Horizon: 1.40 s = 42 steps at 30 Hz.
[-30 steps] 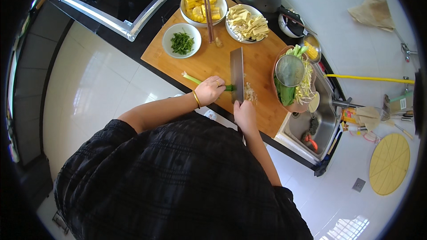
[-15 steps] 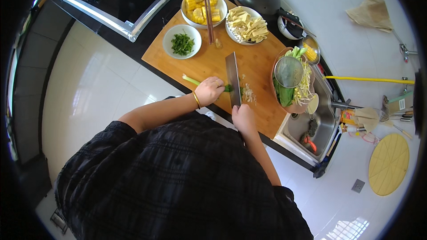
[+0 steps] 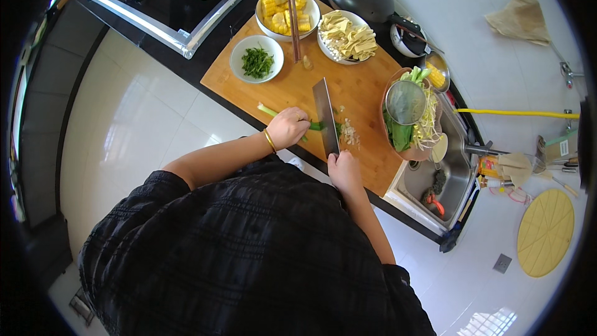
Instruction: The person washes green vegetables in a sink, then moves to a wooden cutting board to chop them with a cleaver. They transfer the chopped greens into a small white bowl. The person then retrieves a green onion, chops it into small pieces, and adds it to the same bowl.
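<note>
On the wooden cutting board, my left hand is closed over a green onion. Its pale end sticks out to the left, and the green part comes out on the right beside the blade. My right hand grips the handle of a cleaver, whose broad blade points away from me, just right of my left fingers. Chopped white pieces that look like garlic lie right of the blade, with some cut green bits near them.
Along the board's far side stand a bowl of chopped greens, a corn bowl with chopsticks across it, and a bowl of tofu-skin strips. A vegetable basket sits right, by the sink. The stove is far left.
My left hand has shifted slightly left along the green onion, leaving more of its green part showing by the blade. The cleaver and right hand have moved slightly. The whole view has drifted a little.
</note>
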Motion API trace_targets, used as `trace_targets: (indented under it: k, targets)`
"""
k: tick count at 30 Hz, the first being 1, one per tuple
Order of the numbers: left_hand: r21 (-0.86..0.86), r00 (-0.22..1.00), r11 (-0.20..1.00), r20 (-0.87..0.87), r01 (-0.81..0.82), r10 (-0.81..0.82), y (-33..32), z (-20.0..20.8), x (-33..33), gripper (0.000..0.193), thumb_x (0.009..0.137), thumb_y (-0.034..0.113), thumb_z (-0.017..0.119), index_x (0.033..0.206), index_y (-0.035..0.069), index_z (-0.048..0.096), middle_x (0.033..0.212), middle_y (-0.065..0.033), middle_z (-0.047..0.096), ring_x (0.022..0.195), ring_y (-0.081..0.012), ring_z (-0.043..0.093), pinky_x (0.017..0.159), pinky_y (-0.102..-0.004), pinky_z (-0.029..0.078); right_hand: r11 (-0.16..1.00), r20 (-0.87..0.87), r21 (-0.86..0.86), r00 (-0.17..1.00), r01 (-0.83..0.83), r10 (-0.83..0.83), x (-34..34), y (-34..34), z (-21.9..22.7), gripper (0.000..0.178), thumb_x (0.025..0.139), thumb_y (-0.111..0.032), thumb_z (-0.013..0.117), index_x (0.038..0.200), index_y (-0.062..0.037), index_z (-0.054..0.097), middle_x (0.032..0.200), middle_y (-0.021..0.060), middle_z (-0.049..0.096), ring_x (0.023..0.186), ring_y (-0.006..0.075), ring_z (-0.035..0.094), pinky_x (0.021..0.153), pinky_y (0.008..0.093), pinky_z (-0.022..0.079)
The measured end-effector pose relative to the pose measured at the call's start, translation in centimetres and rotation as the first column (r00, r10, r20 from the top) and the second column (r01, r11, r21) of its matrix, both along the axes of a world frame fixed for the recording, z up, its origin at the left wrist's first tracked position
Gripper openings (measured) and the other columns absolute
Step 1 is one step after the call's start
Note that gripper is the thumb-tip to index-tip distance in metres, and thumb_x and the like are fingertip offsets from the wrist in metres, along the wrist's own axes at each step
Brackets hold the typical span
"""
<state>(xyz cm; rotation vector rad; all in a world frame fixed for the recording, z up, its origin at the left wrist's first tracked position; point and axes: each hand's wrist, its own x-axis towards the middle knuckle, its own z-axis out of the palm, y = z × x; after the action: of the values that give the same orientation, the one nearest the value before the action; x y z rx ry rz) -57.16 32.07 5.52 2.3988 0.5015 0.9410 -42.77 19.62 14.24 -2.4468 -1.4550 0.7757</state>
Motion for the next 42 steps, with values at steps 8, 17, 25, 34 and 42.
trace_targets:
  k: [8,17,25,34,42]
  targets:
    - [-0.008,0.999,1.0,0.051,-0.005,0.005,-0.2,-0.7,0.7,0.003,0.068,0.005,0.059,0.07,0.004,0.058,0.078,-0.0073,0.053,0.076,-0.0257,0.052,0.07,-0.0336,0.044,0.987,-0.066,0.098,0.991,0.125,-0.119,1.0,1.1,-5.0,0.035,0.083,-0.021,0.052,0.065,0.0088,0.054,0.052,0.0217,0.054,0.045,0.0317,0.058,0.043,0.0398,0.045]
    - [0.014,0.999,1.0,0.039,-0.022,0.021,-0.4,-1.2,1.4,0.005,0.069,0.004,0.061,0.073,0.003,0.058,0.078,-0.0076,0.053,0.076,-0.0257,0.053,0.068,-0.0334,0.044,0.999,0.004,-0.022,1.0,0.027,-0.027,0.8,0.4,-0.7,0.031,0.081,-0.021,0.051,0.068,0.0073,0.057,0.066,0.0275,0.056,0.066,0.041,0.058,0.06,0.0459,0.046]
    - [0.018,0.997,0.999,0.067,-0.041,0.04,-0.3,-1.0,1.5,0.005,0.068,0.004,0.061,0.073,0.003,0.058,0.079,-0.0077,0.054,0.076,-0.0254,0.053,0.069,-0.0331,0.045,0.985,-0.12,0.044,0.979,0.169,-0.162,1.0,2.0,-4.1,0.032,0.081,-0.021,0.051,0.069,0.008,0.057,0.068,0.0285,0.056,0.068,0.0427,0.057,0.06,0.046,0.045]
    - [0.007,0.998,0.999,0.044,-0.036,0.036,-0.5,-1.4,1.3,0.005,0.068,0.004,0.061,0.072,0.003,0.058,0.077,-0.0072,0.054,0.076,-0.0248,0.054,0.069,-0.0328,0.045,0.998,-0.088,0.008,0.995,0.057,-0.056,1.4,0.1,-4.2,0.036,0.083,-0.021,0.05,0.062,0.0082,0.052,0.052,0.0192,0.052,0.048,0.0302,0.056,0.045,0.0383,0.044]
    - [0.005,0.996,0.999,0.083,-0.037,0.037,-0.4,-1.2,1.4,0.006,0.068,0.004,0.062,0.073,0.003,0.059,0.077,-0.007,0.054,0.074,-0.0249,0.054,0.067,-0.0327,0.045,0.982,-0.079,0.154,0.992,0.108,-0.097,1.3,2.2,-4.2,0.035,0.084,-0.021,0.05,0.062,0.0069,0.053,0.051,0.019,0.051,0.047,0.0296,0.055,0.044,0.0381,0.043]
